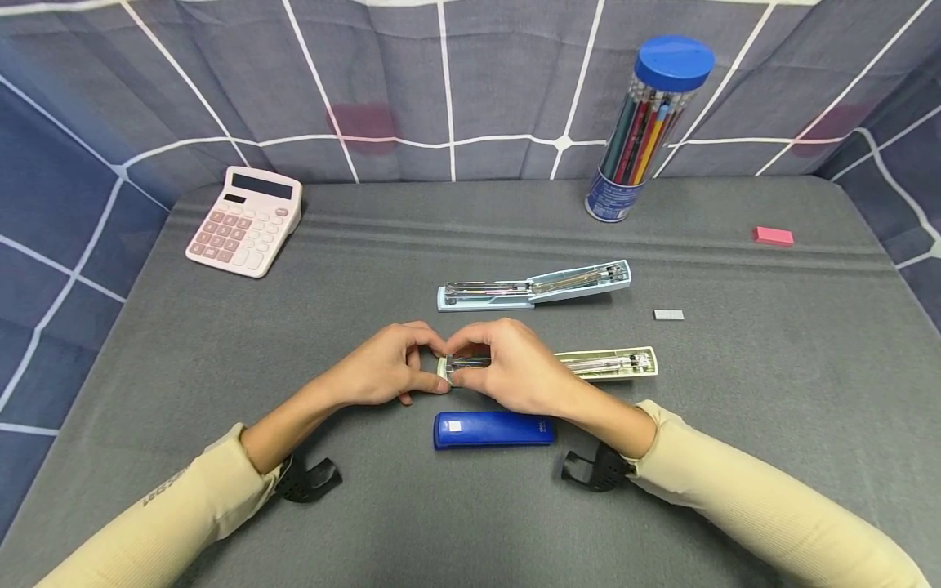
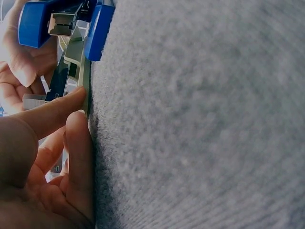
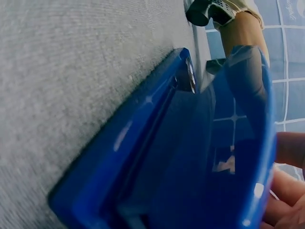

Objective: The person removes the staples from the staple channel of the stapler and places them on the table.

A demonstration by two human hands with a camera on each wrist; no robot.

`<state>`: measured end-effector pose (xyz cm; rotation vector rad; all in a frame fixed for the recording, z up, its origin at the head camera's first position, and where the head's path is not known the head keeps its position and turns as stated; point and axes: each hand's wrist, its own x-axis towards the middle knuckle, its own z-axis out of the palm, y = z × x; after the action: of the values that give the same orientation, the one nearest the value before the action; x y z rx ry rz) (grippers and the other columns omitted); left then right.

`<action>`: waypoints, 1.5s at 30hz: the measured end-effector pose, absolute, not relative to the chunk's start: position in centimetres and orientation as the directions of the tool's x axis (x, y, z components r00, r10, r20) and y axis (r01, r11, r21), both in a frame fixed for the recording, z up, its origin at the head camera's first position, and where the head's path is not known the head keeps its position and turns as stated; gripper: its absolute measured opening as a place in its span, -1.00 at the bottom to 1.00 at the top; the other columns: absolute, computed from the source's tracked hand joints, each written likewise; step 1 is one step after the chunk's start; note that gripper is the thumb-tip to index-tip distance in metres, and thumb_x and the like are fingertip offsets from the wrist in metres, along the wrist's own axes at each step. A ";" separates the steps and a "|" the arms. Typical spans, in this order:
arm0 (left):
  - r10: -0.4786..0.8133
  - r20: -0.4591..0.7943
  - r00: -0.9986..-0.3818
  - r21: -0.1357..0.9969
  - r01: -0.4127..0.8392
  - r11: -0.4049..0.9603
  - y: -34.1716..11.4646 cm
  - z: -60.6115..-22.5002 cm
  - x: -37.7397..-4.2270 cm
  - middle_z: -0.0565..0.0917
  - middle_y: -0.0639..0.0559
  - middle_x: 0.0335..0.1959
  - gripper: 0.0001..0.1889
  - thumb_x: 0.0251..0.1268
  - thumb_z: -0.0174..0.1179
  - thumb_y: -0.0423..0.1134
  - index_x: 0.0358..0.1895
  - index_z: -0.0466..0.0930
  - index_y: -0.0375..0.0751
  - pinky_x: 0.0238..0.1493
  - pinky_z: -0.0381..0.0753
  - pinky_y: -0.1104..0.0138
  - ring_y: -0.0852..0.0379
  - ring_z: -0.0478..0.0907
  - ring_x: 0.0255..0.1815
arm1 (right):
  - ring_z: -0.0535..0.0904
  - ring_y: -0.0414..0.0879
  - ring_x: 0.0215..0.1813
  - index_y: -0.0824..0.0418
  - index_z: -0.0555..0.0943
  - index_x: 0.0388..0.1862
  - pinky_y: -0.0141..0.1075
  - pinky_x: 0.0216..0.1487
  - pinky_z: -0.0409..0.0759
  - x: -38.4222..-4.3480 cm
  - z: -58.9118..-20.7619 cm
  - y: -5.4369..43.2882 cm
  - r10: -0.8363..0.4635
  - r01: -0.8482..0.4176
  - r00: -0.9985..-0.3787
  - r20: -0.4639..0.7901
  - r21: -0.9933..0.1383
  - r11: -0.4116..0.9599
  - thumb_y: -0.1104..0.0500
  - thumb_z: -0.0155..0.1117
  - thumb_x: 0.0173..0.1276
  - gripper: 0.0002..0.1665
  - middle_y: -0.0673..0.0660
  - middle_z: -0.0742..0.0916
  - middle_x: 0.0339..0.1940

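An opened pale green stapler (image 1: 604,365) lies flat in front of me, its metal insides showing. My left hand (image 1: 382,363) pinches its left end between thumb and fingers. Over the same end, my right hand (image 1: 510,367) has thumb and index finger bent about the metal channel, at a small grey strip of staples (image 2: 34,100) seen in the left wrist view. The right fingers partly cover that strip. Just nearer to me is a closed blue stapler (image 1: 492,429), beside the right wrist.
Behind the hands lies an opened light blue stapler (image 1: 532,287). To the right are another strip of staples (image 1: 668,314) and a pink eraser-like block (image 1: 773,237). A pink calculator (image 1: 246,220) and a blue-lidded pencil tube (image 1: 647,131) stand at the back of the grey table (image 1: 353,261).
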<state>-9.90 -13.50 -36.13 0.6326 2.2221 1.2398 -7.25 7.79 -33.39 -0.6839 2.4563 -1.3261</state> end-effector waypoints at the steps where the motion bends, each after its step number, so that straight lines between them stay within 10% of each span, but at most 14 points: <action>1: 0.614 -0.213 -0.760 0.867 0.143 0.478 -13.5 -36.1 -9.9 0.58 -0.04 -0.17 -0.63 0.04 0.51 -0.32 -0.06 0.66 -0.30 -0.64 0.63 0.25 0.10 0.52 -0.75 | 0.66 -0.15 -0.10 0.21 0.73 -0.13 -0.18 -0.02 0.62 -7.2 -33.4 7.8 -0.513 -0.275 -0.859 -0.009 -0.836 0.475 0.27 0.48 0.16 -0.74 -0.02 0.76 -0.19; 25: 0.635 -0.197 -0.747 0.876 0.156 0.456 -13.6 -36.1 -9.9 0.56 -0.09 -0.19 -0.63 0.05 0.50 -0.32 -0.04 0.67 -0.28 -0.67 0.59 0.28 0.10 0.52 -0.75 | 0.62 -0.19 -0.26 0.22 0.61 -0.26 -0.28 -0.18 0.64 -7.1 -33.1 8.2 -0.469 -0.294 -0.882 0.046 -0.832 0.471 0.41 0.41 0.11 -0.77 0.00 0.70 -0.36; 45: 0.648 -0.178 -0.741 0.876 0.181 0.447 -13.7 -36.2 -9.9 0.54 -0.06 -0.27 -0.68 0.07 0.50 -0.31 -0.08 0.69 -0.22 -0.67 0.60 0.26 0.08 0.52 -0.76 | 0.65 -0.06 -0.26 0.47 0.59 -0.13 -0.35 -0.22 0.66 -7.1 -33.3 9.6 -0.359 -0.138 -0.932 0.057 -0.969 0.204 0.51 0.32 0.16 -0.74 0.30 0.70 -0.23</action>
<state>-9.95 -13.68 -36.15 0.6931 2.2055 1.2488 -7.14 9.64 -33.35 -0.4797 2.2906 -1.8130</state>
